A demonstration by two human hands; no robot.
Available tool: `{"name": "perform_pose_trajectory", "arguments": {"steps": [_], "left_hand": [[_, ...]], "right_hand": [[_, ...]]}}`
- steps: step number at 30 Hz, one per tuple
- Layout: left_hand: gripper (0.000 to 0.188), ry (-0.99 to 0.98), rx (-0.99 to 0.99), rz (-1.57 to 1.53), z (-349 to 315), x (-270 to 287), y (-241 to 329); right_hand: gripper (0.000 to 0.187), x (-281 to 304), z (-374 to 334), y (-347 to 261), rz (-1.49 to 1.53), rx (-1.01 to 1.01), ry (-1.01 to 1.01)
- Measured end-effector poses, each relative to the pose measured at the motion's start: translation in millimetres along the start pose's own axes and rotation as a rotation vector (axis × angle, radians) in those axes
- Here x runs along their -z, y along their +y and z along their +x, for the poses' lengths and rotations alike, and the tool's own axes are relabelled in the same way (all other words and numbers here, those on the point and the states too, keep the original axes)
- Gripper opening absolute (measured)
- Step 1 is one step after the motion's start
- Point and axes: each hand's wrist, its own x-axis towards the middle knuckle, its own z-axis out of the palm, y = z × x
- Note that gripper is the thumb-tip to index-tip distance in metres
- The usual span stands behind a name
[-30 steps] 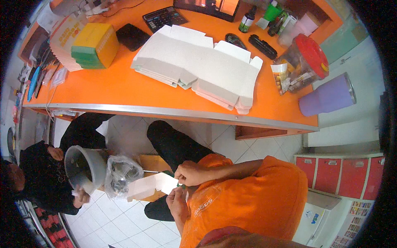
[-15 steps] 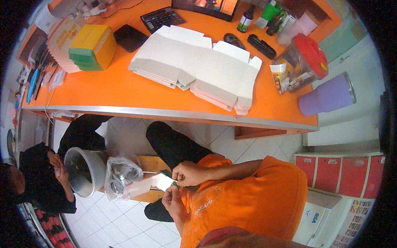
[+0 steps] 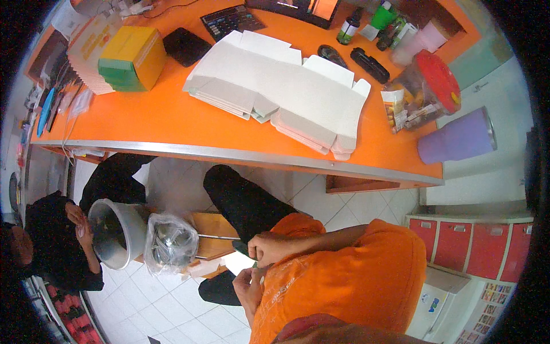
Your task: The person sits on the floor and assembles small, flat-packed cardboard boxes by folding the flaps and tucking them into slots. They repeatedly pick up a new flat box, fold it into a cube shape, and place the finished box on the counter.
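Low in front of my orange shirt, both hands work on a small cardboard piece (image 3: 240,262), bright white on one face with a dark green edge. It looks like part of a carton; my fingers and the dim light hide its full shape. My right hand (image 3: 272,247) is closed on its upper, green end. Just below, my left hand (image 3: 247,288) pinches the near edge. A wooden stool or bench (image 3: 213,226) lies beyond the piece, between my black-trousered legs. On it rests a clear plastic bag (image 3: 171,243) with items I cannot make out.
A translucent bucket (image 3: 134,229) stands beside the bag, near a co-worker's hand (image 3: 80,223). The orange desk (image 3: 143,120) bears stacked white flattened cartons (image 3: 281,80), a yellow-green box (image 3: 134,57), a calculator (image 3: 229,22), a red-lidded jar (image 3: 432,86) and a purple tumbler (image 3: 457,137).
My hands have moved slightly toward my body and down with the cardboard piece. Its long pale flap, earlier stretched toward the bag, now shows lower and less clearly. The view has shifted slightly.
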Motion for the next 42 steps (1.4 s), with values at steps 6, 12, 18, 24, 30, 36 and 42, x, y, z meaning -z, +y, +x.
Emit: {"name": "perform_pose_trajectory", "arguments": {"steps": [6, 12, 18, 24, 30, 36, 42], "left_hand": [[0.017, -0.047, 0.211, -0.347, 4, 1, -7], [0.018, -0.112, 0.252, -0.55, 2, -5, 9], [0.012, -0.058, 0.064, -0.538, 12, -11, -13], [0.009, 0.034, 0.076, -0.562, 13, -13, -8], [0.011, 0.001, 0.236, -0.597, 18, -6, -23], [0.014, -0.11, 0.273, -0.723, 17, -4, -16], [0.022, -0.078, 0.009, -0.87, 22, -16, -29]], "right_hand": [[0.028, -7, 11, 16, 0.039, 0.033, 0.057], [0.026, -4, 8, 7, 0.004, 0.046, 0.063], [0.025, -6, 18, 21, -0.044, 0.092, 0.065], [0.023, -5, 20, 25, 0.192, 0.024, 0.041], [0.023, 1, 16, 13, 0.273, 0.029, -0.01], [0.026, 2, 7, -3, 0.179, 0.121, 0.022], [0.042, -1, 12, -11, -0.133, 0.333, 0.288]]}}
